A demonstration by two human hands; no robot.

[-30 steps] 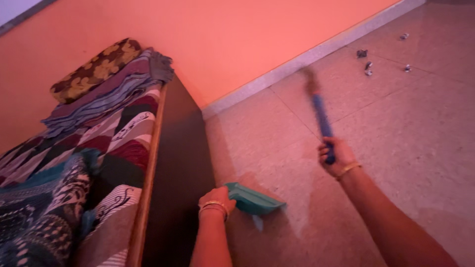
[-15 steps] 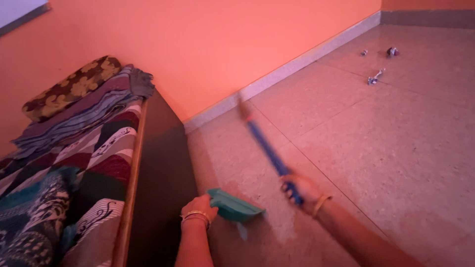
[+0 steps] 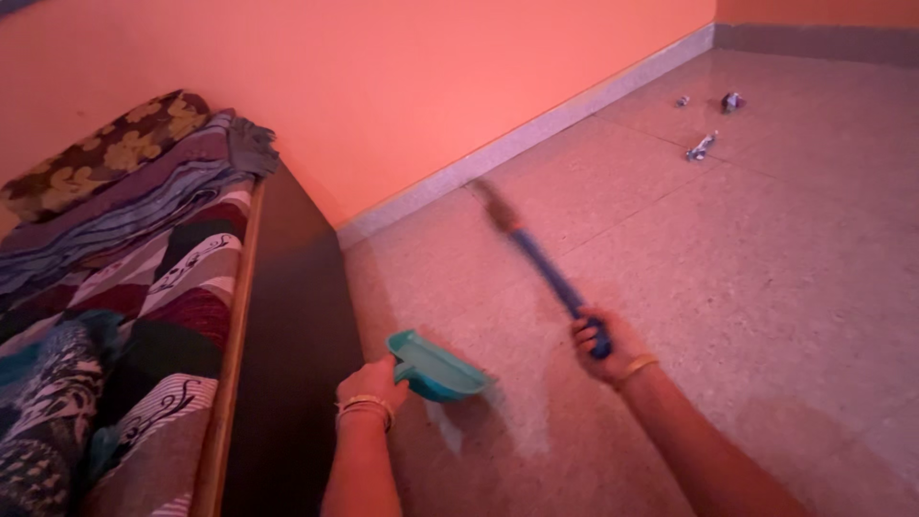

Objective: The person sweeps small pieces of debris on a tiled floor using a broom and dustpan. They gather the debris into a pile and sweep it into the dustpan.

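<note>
Our left hand is closed around the handle of one teal dustpan, held low over the tiled floor just beside the dark bed frame. Our right hand is fisted around one blue-handled broom, its blurred head pointing toward the orange wall. We count three scraps of litter well apart, near the far corner.

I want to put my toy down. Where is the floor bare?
Bare tiles lie right of the broom in the right hand, short of the litter near the far wall. It is tight between the left hand, its dustpan and the bed.
</note>
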